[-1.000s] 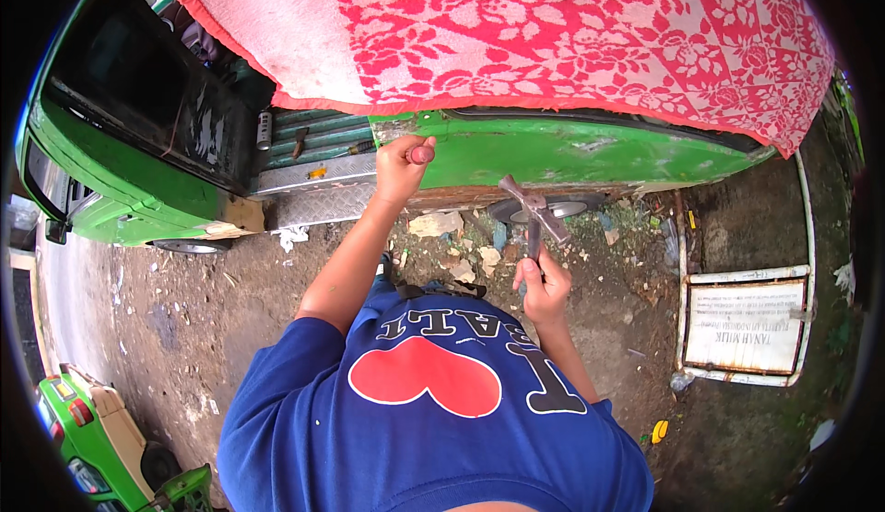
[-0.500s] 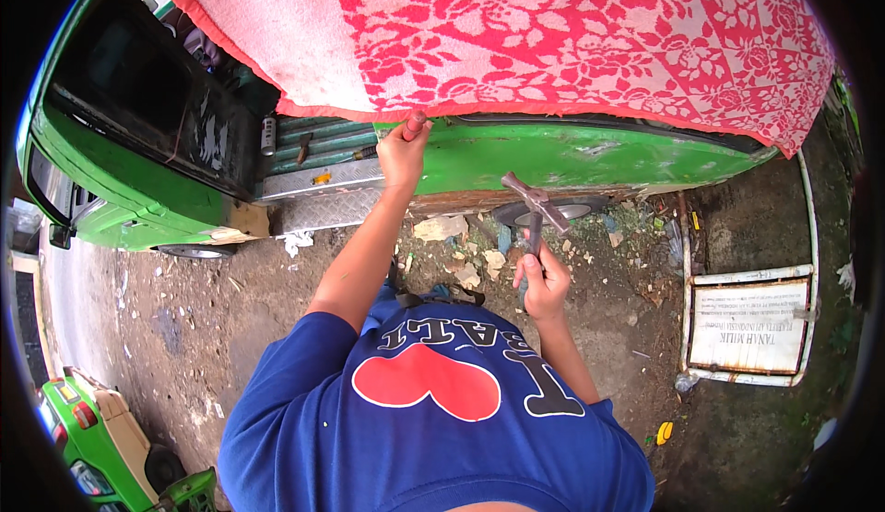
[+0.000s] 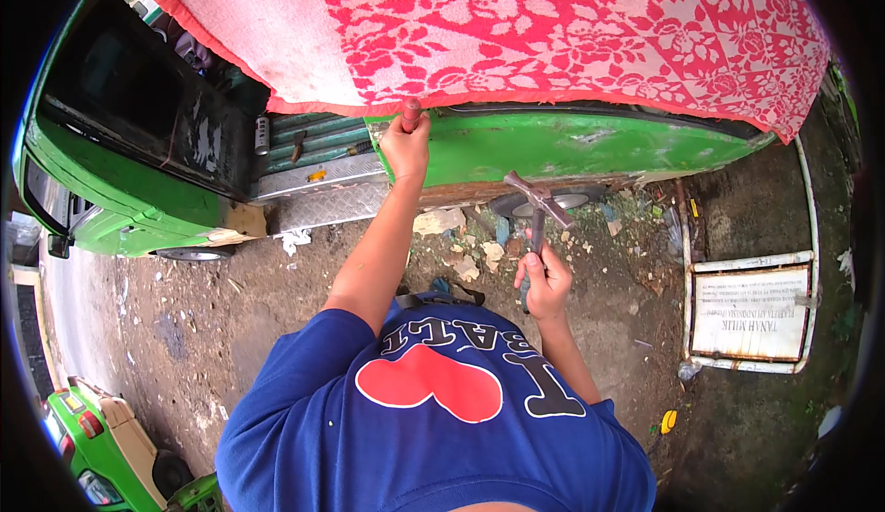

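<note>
My left hand [image 3: 406,150] is closed around a red handle [image 3: 411,112], its end pointing up. What this tool is below the fist cannot be seen. The fist is against or just over the edge of the green vehicle body [image 3: 516,151], beside the doorway. In my right hand [image 3: 546,283], closed around its dark grip, a hammer [image 3: 538,200] stands upright with its rusty metal head raised. The hammer is apart from the vehicle. A red and pink floral blanket [image 3: 516,33] covers the top of the vehicle close to my left fist.
Inside the open doorway lie a spray can [image 3: 262,136] and a small tool [image 3: 299,147] on the ribbed green floor. A metal step [image 3: 327,206] runs below. Rubble [image 3: 439,223] litters the ground. A white framed sign [image 3: 751,314] lies to the right; a yellow object [image 3: 668,421] sits nearby.
My left hand has shifted slightly, tilting the red handle a little more upright. My right hand holds the hammer in nearly the same spot. The whole view has moved slightly.
</note>
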The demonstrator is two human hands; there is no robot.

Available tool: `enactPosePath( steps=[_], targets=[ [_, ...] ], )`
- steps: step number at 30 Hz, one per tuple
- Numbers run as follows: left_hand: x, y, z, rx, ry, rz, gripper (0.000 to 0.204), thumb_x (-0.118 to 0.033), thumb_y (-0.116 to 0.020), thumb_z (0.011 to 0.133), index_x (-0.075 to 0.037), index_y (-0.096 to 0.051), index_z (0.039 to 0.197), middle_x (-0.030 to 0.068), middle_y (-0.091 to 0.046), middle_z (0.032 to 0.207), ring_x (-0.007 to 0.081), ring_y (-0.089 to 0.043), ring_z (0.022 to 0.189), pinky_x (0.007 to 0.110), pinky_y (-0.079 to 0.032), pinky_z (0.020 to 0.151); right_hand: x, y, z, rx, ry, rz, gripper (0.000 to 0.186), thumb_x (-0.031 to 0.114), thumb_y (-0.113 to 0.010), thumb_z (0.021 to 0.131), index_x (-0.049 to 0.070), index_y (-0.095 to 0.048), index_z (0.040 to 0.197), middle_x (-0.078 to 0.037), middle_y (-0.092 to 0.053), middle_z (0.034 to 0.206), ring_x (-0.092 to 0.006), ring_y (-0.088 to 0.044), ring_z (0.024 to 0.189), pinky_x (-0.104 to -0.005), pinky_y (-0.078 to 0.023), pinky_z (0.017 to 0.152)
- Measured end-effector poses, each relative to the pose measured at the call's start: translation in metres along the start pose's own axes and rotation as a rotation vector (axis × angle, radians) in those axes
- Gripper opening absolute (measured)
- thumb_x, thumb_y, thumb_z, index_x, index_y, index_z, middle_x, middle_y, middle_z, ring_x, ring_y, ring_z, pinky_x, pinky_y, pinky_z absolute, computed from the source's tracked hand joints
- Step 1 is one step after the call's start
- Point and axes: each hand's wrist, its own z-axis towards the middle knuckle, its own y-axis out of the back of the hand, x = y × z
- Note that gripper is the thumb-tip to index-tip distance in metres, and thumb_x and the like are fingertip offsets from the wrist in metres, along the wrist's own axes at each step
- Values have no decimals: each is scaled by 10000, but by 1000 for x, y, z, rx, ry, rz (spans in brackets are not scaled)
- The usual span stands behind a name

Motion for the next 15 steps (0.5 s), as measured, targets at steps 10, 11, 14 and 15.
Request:
enactPosePath(
  steps=[10, 11, 14, 15],
  targets=[
    [6, 34, -21, 201, -365, -41, 156, -111, -755, 774, -18, -690, 880, 73, -615, 681, 135, -553, 614, 272, -481, 645, -3, 10, -7, 12, -39, -6, 391, 164, -503, 1003, -63, -509, 1322, -40, -547, 668, -97, -517, 545, -245, -449, 503],
    [3, 37, -23, 257, -404, -58, 149, -103, -758, 774, -19, -691, 877, 76, -619, 689, 149, -557, 608, 273, -481, 633, -5, 11, -8, 14, -42, 0, 394, 166, -503, 1003, -62, -506, 1324, -41, -548, 671, -98, -517, 546, -246, -450, 502],
    [-5, 46, -34, 408, -444, -8, 156, -61, -780, 741, -22, -629, 751, 68, -587, 669, 174, -532, 571, 293, -448, 555, -8, 12, -7, 17, -40, 14, 395, 170, -504, 1003, -63, -505, 1322, -44, -550, 678, -100, -517, 548, -249, -452, 498],
    [-7, 49, -34, 442, -498, -4, 210, -58, -790, 729, -26, -583, 713, 68, -566, 653, 178, -520, 559, 298, -430, 536, -8, 12, -8, 20, -40, 19, 394, 171, -504, 1003, -64, -506, 1319, -44, -551, 681, -100, -518, 549, -251, -453, 496]
  ],
)
